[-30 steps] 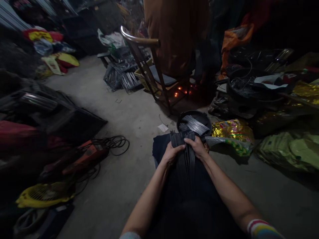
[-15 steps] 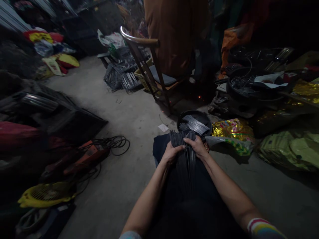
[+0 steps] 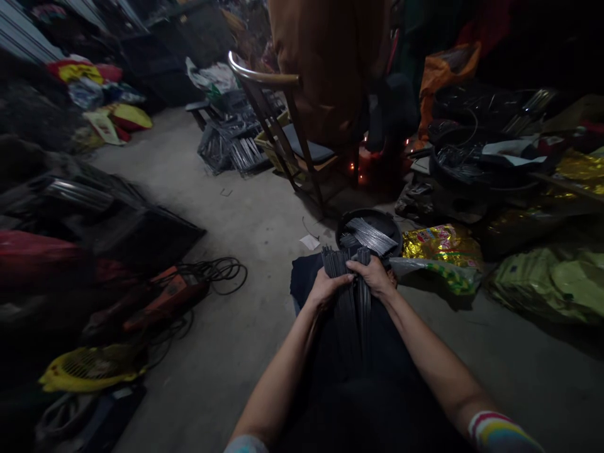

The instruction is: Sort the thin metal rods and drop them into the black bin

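both hands, left hand (image 3: 324,290) and right hand (image 3: 376,277), clench what look like thin dark rods (image 3: 352,302) near a black basin (image 3: 349,221).

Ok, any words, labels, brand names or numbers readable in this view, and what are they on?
None can be read.
Gold foil bag beside the black bowl: coloured print, too blurred to read.
Yellow-green bags on the right: print too dim to read.
Dark rods held by the left hand and right hand: no marking visible.
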`<state>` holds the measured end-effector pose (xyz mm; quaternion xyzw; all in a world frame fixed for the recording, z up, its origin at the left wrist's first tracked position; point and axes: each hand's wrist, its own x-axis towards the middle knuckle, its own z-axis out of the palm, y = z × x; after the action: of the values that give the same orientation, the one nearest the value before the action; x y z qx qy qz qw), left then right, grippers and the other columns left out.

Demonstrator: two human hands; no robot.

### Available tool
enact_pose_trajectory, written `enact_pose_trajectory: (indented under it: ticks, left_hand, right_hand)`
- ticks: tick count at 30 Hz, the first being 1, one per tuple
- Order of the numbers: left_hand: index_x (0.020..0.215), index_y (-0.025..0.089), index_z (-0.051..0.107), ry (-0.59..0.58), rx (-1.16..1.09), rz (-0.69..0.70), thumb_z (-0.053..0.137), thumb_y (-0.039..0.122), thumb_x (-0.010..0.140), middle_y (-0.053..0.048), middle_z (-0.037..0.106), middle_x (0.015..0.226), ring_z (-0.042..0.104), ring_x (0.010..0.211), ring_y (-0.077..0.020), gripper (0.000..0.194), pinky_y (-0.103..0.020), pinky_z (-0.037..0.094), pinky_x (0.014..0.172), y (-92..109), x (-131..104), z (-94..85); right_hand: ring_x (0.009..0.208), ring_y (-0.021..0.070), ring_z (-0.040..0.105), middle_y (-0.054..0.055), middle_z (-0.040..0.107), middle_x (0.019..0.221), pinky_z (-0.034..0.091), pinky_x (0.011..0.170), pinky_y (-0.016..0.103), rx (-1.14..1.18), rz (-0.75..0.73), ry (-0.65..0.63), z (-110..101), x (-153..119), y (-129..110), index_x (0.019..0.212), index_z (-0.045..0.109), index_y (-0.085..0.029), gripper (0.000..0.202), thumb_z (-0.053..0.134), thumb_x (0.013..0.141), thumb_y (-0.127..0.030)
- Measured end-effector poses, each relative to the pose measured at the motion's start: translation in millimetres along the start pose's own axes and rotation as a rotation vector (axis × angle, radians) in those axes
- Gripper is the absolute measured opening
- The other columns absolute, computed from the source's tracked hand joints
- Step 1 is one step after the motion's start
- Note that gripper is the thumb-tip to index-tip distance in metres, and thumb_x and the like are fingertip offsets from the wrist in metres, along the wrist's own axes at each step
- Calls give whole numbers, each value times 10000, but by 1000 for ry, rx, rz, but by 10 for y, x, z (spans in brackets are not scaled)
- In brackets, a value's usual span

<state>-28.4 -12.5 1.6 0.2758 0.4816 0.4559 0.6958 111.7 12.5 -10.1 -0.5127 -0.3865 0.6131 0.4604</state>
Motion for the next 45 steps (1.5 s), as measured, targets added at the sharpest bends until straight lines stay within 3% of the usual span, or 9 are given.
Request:
enact_pose_trajectory:
  ticks: [5,12,16,21,26,30,34,40,45]
  left_hand:
    - [1002,110,699,26,-16,-40,887,224,509,-91,739,904,680,776,-223,540,-353,519,792,-15,-15,-53]
    - [934,103,714,-116,-50,-84,803,184,561,-93,734,859,659,698,-199,391,-323,508,715,32,-48,-168]
    - [877,110,711,-66,-36,-86,795,135,522,-59,721,790,634,645,-167,366,-296,491,693,41,-31,-146]
    - [933,111,702,-49,-31,-93,812,140,513,-63,720,807,645,667,-181,435,-312,497,708,22,-16,-132]
    - [974,109,706,-18,-16,-77,844,165,496,-75,729,842,661,707,-201,501,-344,505,761,-14,-15,-135]
    - [955,112,714,-21,3,-51,851,176,512,-78,732,867,663,733,-203,468,-344,503,778,-32,-16,-129]
    - [931,112,716,-44,28,-3,857,183,520,-77,731,885,662,768,-199,440,-325,495,799,-25,-17,-103]
    - [993,124,700,-4,50,-9,863,184,516,-68,732,895,661,768,-206,508,-333,506,775,-17,-18,-59]
    - [948,117,703,4,32,-16,848,172,525,-64,729,865,657,746,-198,451,-321,506,754,-21,-14,-66]
  right_hand:
    - [625,152,561,-6,638,688,448,632,274,87,4,15,1,-34,19,726,636,-184,263,767,621,-387]
    - [503,114,476,-44,553,559,390,532,245,171,64,-60,-4,-101,-48,723,613,-194,240,738,658,-389]
    - [531,106,471,-50,561,602,385,555,243,88,13,-56,11,-61,-18,712,617,-191,296,797,626,-410]
    - [661,142,574,-26,655,745,456,664,265,105,-7,-52,16,-26,18,803,649,-204,318,829,598,-366]
    - [596,151,570,-16,654,666,459,618,279,106,75,-42,7,-45,-24,704,644,-193,271,814,592,-373]
    - [637,172,605,-4,684,711,481,654,296,193,103,-47,-16,-75,-25,744,663,-200,246,793,613,-363]
    - [534,137,540,-32,608,588,442,563,267,184,90,-5,-24,-76,3,731,646,-197,238,772,642,-378]
    - [659,175,607,10,683,729,477,655,298,70,60,36,27,-28,12,734,665,-190,285,822,578,-369]
    - [660,174,605,7,690,734,478,650,291,123,57,26,32,-46,8,740,669,-192,216,766,631,-351]
